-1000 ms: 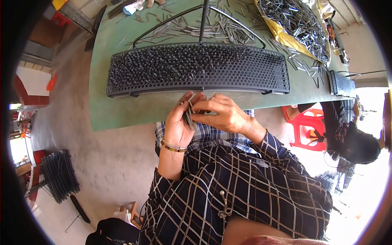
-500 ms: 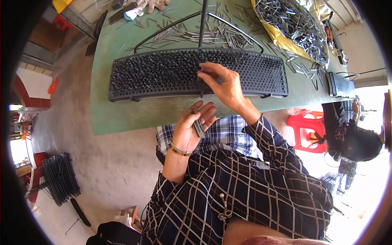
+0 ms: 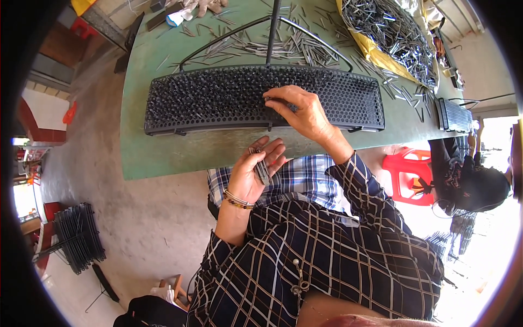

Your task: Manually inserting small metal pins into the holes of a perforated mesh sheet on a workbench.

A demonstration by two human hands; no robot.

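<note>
A long black rack [image 3: 348,101] with rows of round holes lies across the green table [image 3: 147,158]. Thin dark pieces fill the holes over its left and middle, while holes on the right side show bare. My right hand [image 3: 305,111] is at the middle of the rack, thumb and fingertips pinched on a small metal strip, most of which is hidden. Below the rack's near edge, my left hand [image 3: 253,171] is palm up. Its thumb presses a small bundle of metal strips [image 3: 262,173] against the palm, with the other fingers stretched out.
Behind the rack lie scattered loose strips [image 3: 261,49], and a yellow sack [image 3: 381,57] heaped with more is at the far right. Gloves [image 3: 199,8] lie at the far left. A smaller black rack [image 3: 455,114], a red stool [image 3: 408,174] and a co-worker [image 3: 474,185] are rightward.
My right hand has shifted slightly, its fingertips lower against the rack. My left hand stays nearly in place with its bundle of strips.
</note>
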